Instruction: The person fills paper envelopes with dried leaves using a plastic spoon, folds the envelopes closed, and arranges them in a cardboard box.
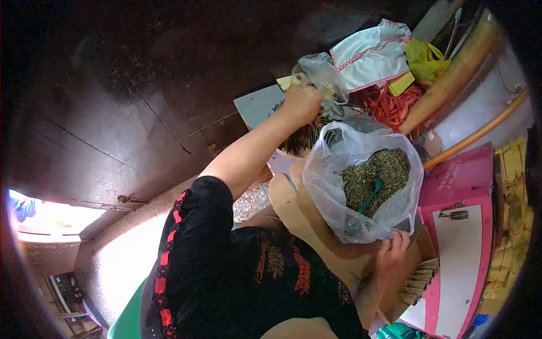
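Note:
A clear plastic bag (333, 212) stands wide open, holding dried green herb (389, 169) with a green plastic spoon (371, 195) stuck in it. My right hand (392, 254) grips the bag's near edge, its fingers bent over the plastic. Farther away, my left hand (304, 103) is closed beside a small crumpled clear bag (327, 73); its fingertips are turned away, so what they hold is hidden. Under that hand lie dark, thin spiky stalks (302, 140) by a pale flat board (257, 107).
Cardboard (293, 192) lies around the herb bag, with folded brown paper pieces (419, 282) at the right. Beyond are a white cloth (370, 53), red shreds (392, 104) and a yellow bag (426, 59). A pink-and-white cabinet (460, 248) with a padlock stands at right.

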A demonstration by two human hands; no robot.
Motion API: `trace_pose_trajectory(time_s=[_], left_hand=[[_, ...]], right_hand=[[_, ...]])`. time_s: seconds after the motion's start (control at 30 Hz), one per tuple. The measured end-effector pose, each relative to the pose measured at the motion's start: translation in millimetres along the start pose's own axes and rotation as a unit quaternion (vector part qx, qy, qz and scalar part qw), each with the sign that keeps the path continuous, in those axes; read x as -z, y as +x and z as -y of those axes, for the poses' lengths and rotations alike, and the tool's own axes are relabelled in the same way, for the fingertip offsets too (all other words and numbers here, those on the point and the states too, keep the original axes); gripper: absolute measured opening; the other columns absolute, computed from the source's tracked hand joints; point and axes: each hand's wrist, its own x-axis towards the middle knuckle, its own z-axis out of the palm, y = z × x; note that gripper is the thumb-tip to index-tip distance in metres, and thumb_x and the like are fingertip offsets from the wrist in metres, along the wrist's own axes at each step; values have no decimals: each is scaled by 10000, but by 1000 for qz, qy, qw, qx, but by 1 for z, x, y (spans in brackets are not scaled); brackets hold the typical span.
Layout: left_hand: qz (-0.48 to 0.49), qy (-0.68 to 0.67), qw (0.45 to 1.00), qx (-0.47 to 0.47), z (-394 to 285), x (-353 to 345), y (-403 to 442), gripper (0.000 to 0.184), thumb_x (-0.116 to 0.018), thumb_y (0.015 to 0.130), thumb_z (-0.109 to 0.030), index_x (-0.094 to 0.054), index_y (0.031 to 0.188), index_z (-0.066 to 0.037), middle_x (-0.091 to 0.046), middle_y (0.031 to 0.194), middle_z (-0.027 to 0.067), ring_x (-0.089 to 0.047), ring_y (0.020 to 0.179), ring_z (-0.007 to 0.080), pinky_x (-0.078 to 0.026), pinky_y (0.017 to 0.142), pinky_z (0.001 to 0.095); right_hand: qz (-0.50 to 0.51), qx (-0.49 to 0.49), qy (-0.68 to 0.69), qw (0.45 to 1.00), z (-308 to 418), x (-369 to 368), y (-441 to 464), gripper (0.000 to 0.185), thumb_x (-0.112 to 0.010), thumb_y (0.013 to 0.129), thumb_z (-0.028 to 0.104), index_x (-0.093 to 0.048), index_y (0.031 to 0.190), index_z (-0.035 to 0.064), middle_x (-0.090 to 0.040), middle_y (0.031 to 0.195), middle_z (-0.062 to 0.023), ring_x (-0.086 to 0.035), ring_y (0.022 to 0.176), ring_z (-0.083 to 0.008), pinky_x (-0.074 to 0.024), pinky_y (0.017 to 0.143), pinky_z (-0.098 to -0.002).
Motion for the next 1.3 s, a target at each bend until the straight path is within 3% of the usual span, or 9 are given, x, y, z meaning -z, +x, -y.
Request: trace_pose_trajectory(time_s=[0.17,0.33,0.37,0.4,0.43,0.5,0.8,1.2,1.3], left_hand=[[140,-18,987,76,-4,3,18,212,-692,744,-232,-709,815,-33,-672,885,192,-664,831,353,-527,679,454],[79,-30,992,93,-7,-17,25,78,-639,686,-110,-698,729,-85,-679,791,152,-663,776,335,-520,682,449],[-32,-12,999,-6,0,-26,21,111,-636,677,-100,-699,768,-88,-679,808,148,-660,776,334,-514,694,456],[136,32,990,-3,-1,-38,26,179,-632,732,-164,-717,879,-108,-703,905,106,-678,865,270,-515,702,451],[-9,-28,1000,7,3,-77,24,145,-630,710,-160,-718,816,-117,-699,857,92,-676,813,259,-508,646,436],[-11,-13,999,-51,-5,-47,11,137,-629,707,-158,-721,804,-128,-702,855,87,-681,815,255,-511,602,409],[195,71,974,89,-11,-43,28,225,-601,803,-189,-718,990,-148,-688,1022,47,-656,962,249,-507,677,431],[115,143,983,-5,3,-81,22,225,-644,729,-180,-690,941,-120,-677,948,111,-647,929,289,-511,675,432],[85,-45,994,53,-6,-76,22,194,-615,733,-170,-684,893,-84,-662,915,128,-656,848,305,-509,650,462]], right_hand=[[13,2,-16,1000,12,4,1,214,-555,819,14,-591,1030,-3,-539,1123,-177,-542,1037,-362,-464,866,-400],[54,70,-96,991,12,18,5,200,-552,825,21,-592,1019,-8,-541,1121,-173,-541,1041,-354,-455,866,-397],[54,88,-78,992,10,14,4,200,-552,825,21,-592,1019,-8,-541,1121,-173,-541,1041,-354,-455,866,-397],[48,60,-47,996,3,9,2,191,-546,829,21,-590,1011,-17,-541,1122,-172,-542,1030,-356,-451,871,-402],[45,31,-19,998,-4,3,3,183,-540,832,21,-588,1002,-26,-542,1123,-171,-542,1019,-358,-446,877,-408],[27,69,-6,997,-19,-7,10,176,-537,832,21,-589,993,-28,-546,1113,-170,-547,1001,-358,-444,880,-414],[-64,182,-14,981,48,-2,40,163,-595,877,160,-668,898,15,-591,957,-198,-568,878,-374,-394,886,-509],[-29,162,-11,986,60,-4,54,183,-554,897,163,-653,904,9,-580,965,-199,-562,876,-379,-444,784,-468],[12,159,-98,982,61,-2,55,183,-557,892,163,-656,914,10,-583,977,-203,-559,897,-387,-451,783,-466]])
